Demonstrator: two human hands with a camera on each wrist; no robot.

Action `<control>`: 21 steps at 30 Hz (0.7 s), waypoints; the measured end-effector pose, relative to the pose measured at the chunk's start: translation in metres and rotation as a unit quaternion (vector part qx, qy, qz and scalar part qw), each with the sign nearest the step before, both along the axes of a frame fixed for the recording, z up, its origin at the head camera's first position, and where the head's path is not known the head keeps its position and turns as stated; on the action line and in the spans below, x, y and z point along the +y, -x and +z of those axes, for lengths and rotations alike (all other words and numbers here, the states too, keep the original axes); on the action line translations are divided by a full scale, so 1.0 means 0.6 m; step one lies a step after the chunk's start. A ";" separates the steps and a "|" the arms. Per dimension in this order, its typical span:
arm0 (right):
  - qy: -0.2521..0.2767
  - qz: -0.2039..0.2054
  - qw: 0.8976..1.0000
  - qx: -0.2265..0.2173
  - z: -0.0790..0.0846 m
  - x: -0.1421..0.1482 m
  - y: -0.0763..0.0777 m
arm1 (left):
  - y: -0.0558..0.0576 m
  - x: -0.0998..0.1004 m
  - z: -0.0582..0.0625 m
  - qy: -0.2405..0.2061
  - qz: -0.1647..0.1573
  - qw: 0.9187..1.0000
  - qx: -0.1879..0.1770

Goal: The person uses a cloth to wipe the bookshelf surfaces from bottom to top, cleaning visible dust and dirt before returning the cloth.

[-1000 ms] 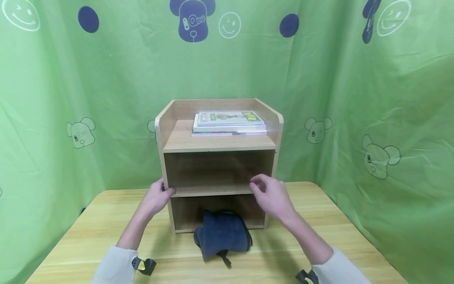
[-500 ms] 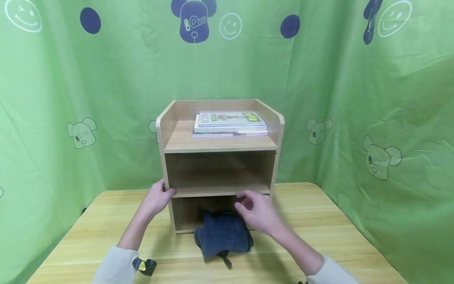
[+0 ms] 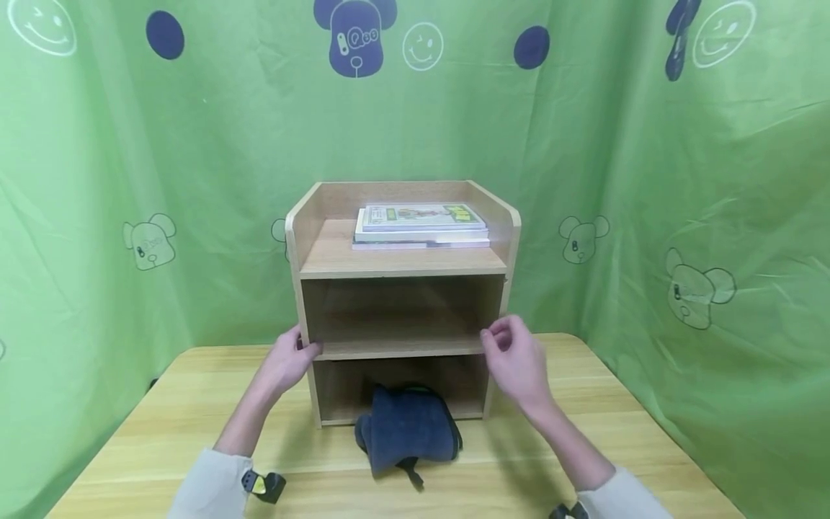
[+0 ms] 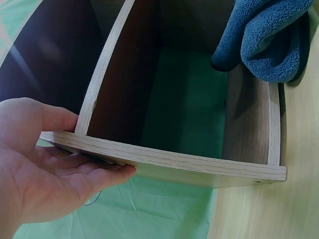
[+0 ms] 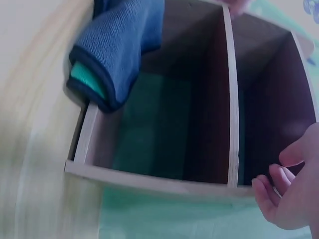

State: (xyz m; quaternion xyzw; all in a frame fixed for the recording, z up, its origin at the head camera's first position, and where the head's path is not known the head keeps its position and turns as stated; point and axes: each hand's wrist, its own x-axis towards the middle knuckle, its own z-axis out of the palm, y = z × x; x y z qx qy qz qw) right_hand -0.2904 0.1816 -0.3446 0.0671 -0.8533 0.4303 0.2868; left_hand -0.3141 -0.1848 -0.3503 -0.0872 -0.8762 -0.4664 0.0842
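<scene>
A light wooden shelf unit (image 3: 402, 275) stands on the table. My left hand (image 3: 285, 366) grips its left side panel (image 4: 174, 158); in the left wrist view the thumb lies inside by the middle board and the fingers lie along the outer face. Beside the front edge of the right side panel is my right hand (image 3: 519, 364), its fingers loosely bent and holding nothing. In the right wrist view its fingertips are close to that panel (image 5: 149, 183); whether they touch it, I cannot tell. A folded dark blue cloth (image 3: 411, 432) with black edging lies at the bottom compartment's front.
Several books (image 3: 421, 227) lie stacked on the shelf unit's top board. A wooden table (image 3: 162, 432) carries the unit. Green printed curtains (image 3: 220, 144) hang behind it and at both sides.
My right hand has moved from inside the middle opening, down over the bottom compartment above the cloth, then back up and right to the right panel. The left hand has stayed in place.
</scene>
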 end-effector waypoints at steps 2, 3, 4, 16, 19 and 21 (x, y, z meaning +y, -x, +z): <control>0.021 -0.014 1.000 -0.005 0.001 0.013 0.005 | 0.001 0.000 0.000 0.000 0.000 1.000 -0.002; 0.028 -0.022 0.999 -0.010 0.000 0.018 0.008 | 0.001 0.000 0.000 0.000 -0.001 1.000 -0.003; 0.031 -0.027 0.999 -0.015 -0.002 0.023 0.011 | 0.001 0.000 0.000 0.000 -0.001 1.000 -0.004; -0.013 0.034 0.989 -0.146 -0.026 0.043 0.038 | 0.000 0.003 -0.001 0.001 -0.003 1.000 -0.003; -0.014 0.047 0.984 -0.172 -0.027 0.045 0.042 | 0.001 0.003 -0.001 0.002 -0.002 1.000 -0.001; -0.005 0.060 0.981 -0.184 -0.026 0.046 0.043 | 0.001 0.003 -0.001 0.004 0.000 1.000 0.000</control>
